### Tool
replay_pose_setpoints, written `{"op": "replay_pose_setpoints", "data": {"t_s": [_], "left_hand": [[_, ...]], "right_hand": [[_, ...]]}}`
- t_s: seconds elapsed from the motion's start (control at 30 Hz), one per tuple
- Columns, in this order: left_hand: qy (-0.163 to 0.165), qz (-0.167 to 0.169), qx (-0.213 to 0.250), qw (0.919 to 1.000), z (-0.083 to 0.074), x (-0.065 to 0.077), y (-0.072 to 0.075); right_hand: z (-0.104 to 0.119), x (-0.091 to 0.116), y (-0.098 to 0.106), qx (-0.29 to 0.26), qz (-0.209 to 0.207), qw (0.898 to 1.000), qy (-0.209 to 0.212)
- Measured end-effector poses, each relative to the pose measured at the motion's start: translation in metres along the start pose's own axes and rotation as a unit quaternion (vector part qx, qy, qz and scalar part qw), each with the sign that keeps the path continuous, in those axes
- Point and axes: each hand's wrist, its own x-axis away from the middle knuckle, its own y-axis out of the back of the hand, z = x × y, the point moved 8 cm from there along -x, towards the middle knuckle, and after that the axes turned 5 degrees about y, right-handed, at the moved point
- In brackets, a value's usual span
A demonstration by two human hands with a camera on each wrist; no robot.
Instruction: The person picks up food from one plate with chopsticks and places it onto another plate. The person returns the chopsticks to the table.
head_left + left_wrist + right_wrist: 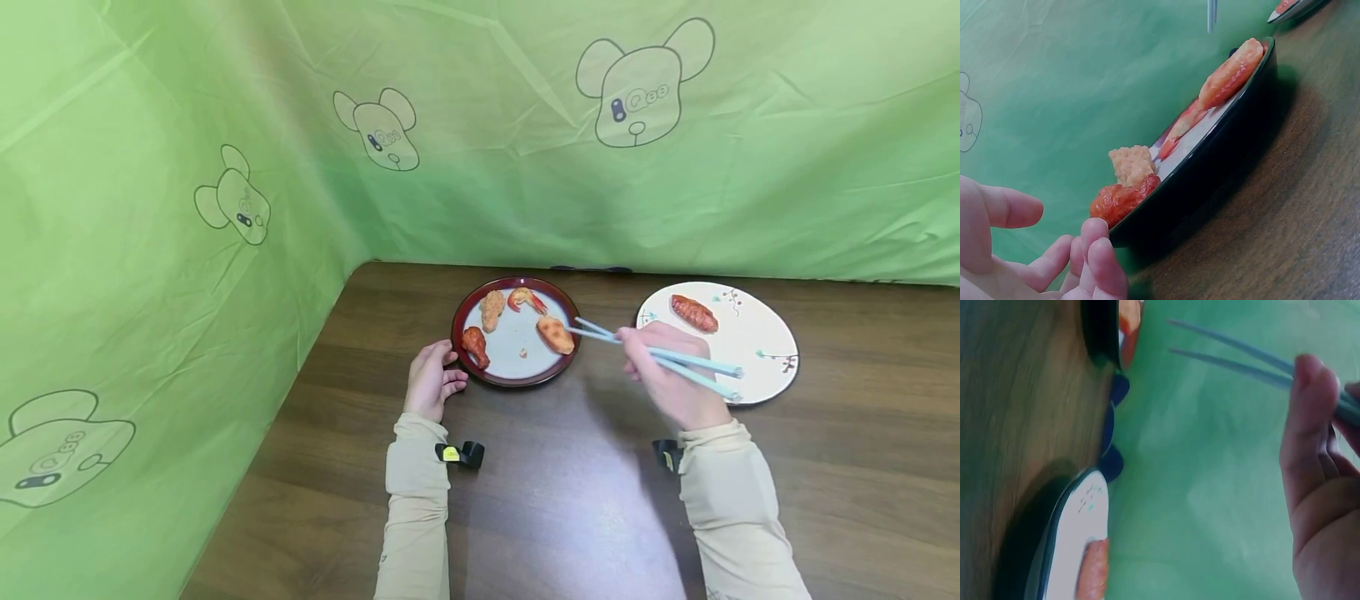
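My right hand (678,387) holds a pair of light blue chopsticks (697,361), their tips slightly apart at the right edge of a brown-rimmed plate (513,382). Close to those tips lies a flat golden-brown food piece (555,335); nothing is pinched between them. A shrimp (528,299), a breaded piece (492,310) and a red-brown drumstick (475,346) share the plate. My left hand (431,382) is at the plate's left rim, fingers loosely bent and thumb apart; in the left wrist view its fingertips (1107,262) meet or nearly meet the rim by the drumstick (1124,201).
To the right, a white oval plate (750,333) with painted sprigs carries a glazed chicken wing (693,313). Both plates stand on a wooden table (555,500). A green curtain (487,183) with bear outlines hangs behind and along the left side.
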Motion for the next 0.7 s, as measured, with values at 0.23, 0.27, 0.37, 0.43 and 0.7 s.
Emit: {"op": "replay_pose_setpoints", "data": {"t_s": [0.23, 0.27, 0.37, 0.43, 0.7], "left_hand": [[0.007, -0.002, -0.004, 1.0, 0.001, 0.0, 0.0], [0.007, -0.003, -0.005, 1.0, 0.001, 0.0, 0.0], [0.005, -0.002, -0.006, 1.0, 0.0, 0.0, 0.0], [0.003, -0.002, -0.007, 1.0, 0.0, 0.0, 0.0], [0.005, -0.002, -0.003, 1.0, 0.001, 0.0, 0.0]], "right_hand": [[0.024, 0.003, -0.019, -0.011, 0.028, 0.996, 0.089], [0.025, 0.003, -0.02, -0.008, 0.03, 0.995, 0.092], [0.026, 0.003, -0.023, 0.001, 0.039, 0.995, 0.097], [0.027, 0.003, -0.025, 0.008, 0.042, 0.994, 0.098], [0.03, 0.005, -0.031, 0.03, 0.028, 0.99, 0.137]]}}
